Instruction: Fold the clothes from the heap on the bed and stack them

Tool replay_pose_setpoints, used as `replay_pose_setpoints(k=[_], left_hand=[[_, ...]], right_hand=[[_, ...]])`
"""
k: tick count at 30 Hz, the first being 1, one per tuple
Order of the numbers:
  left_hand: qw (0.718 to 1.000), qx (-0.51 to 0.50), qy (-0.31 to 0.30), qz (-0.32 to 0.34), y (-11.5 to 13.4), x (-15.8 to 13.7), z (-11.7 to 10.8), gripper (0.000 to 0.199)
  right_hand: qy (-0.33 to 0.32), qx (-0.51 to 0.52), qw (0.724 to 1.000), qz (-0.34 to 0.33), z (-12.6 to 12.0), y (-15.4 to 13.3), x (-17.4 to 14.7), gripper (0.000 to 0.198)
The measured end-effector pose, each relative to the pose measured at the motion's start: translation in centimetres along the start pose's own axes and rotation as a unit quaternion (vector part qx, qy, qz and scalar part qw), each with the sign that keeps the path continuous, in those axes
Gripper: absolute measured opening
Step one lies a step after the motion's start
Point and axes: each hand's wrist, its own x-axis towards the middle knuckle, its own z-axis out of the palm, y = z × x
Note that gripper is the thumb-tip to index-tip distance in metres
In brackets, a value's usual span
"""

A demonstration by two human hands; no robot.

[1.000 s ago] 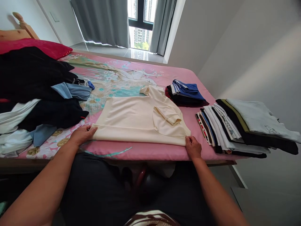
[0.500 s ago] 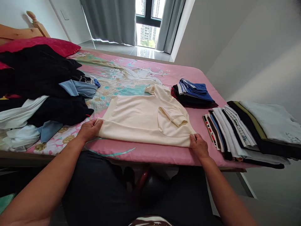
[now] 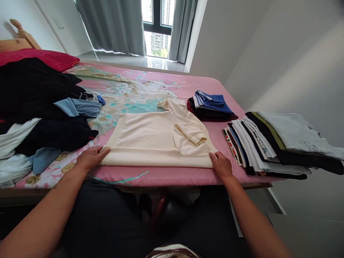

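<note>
Cream shirt (image 3: 150,130): L hand (image 3: 90,157), R hand (image 3: 222,165) pinching ends; folded stack (image 3: 281,145) R, blk clothes (image 3: 34,89) L.

The left grip (image 3: 90,157) and right grip (image 3: 221,165) pinched a cream shirt (image 3: 147,130) at both ends of its folded near edge, on a pink bed (image 3: 166,176) between heaped clothes (image 3: 34,89) and folded stacks (image 3: 279,152).

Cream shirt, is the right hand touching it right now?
Touching: the head view shows the right hand pinching the near right corner of the cream shirt.
</note>
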Motion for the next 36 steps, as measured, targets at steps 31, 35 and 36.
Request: replay_pose_setpoints(k=[31, 35, 36], left_hand=[[0.962, 0.183, 0.033, 0.202, 9.9, -6.3, 4.8, 0.079], [0.980, 0.180, 0.035, 0.074, 9.3, -5.2, 4.4, 0.079], [0.982, 0.179, 0.025, 0.063, 9.2, -4.9, 4.4, 0.078]], right_hand=[[-0.087, -0.002, 0.849, -0.522, 4.2, -10.5, -4.6, 0.058], [-0.082, 0.012, 0.850, -0.520, 4.6, -9.8, -4.2, 0.059], [-0.078, 0.017, 0.851, -0.519, 4.8, -9.7, -4.3, 0.059]])
